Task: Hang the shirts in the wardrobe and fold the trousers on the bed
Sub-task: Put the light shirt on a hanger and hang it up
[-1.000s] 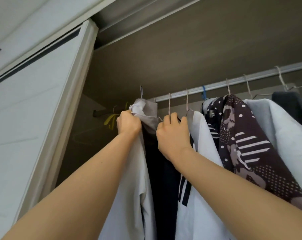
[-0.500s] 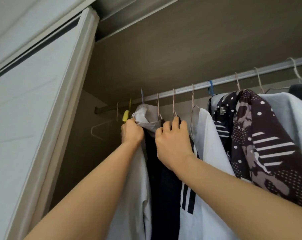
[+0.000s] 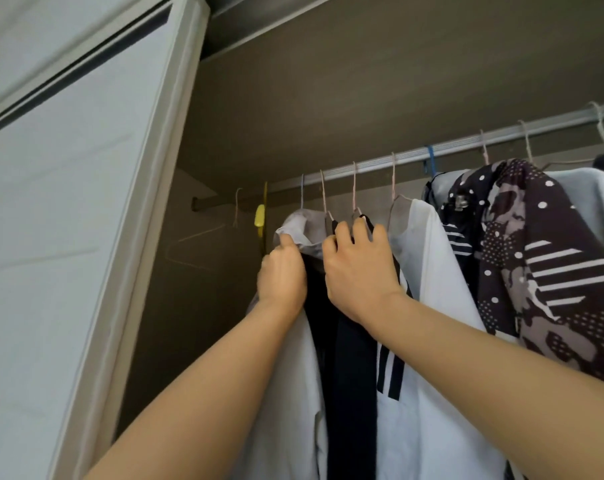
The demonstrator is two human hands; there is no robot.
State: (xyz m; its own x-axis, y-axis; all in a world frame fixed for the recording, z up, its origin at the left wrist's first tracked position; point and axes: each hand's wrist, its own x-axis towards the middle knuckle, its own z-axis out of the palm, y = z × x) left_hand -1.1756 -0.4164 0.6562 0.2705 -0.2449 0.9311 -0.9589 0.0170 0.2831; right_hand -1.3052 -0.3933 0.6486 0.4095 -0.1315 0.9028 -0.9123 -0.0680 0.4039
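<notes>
Brown wardrobe panels rise in front of us, with a white sliding door (image 3: pixel 68 237) standing at the left and a metal rail (image 3: pixel 466 147) running across under the top board. Our left hand (image 3: pixel 281 271) is clenched on the grey-lined collar of a white shirt (image 3: pixel 302 225) – thumb on top of the cloth, the other fingers hidden behind it. That shirt hangs from a pale blue hook (image 3: pixel 302 192) near the left end of the rail, and its body falls straight down behind our forearm. Our right hand (image 3: pixel 359 268) is just beside the left one, fingers curled over the top of a dark shirt (image 3: pixel 349 375) that hangs next along the rail – the fingertips hook over its shoulder line, where pink wire hooks (image 3: pixel 355 188) rise to the rail. Touching the dark shirt on its right hangs a white top with black stripes (image 3: pixel 432 341). Further toward the right end of the rail, a dark patterned shirt (image 3: pixel 553 271) with dots and bands lies against a pale garment (image 3: pixel 598 209). At the rail's left end, beyond our hands, hang a yellow hanger (image 3: pixel 260 216) and a bare wire hanger (image 3: pixel 203 237)
</notes>
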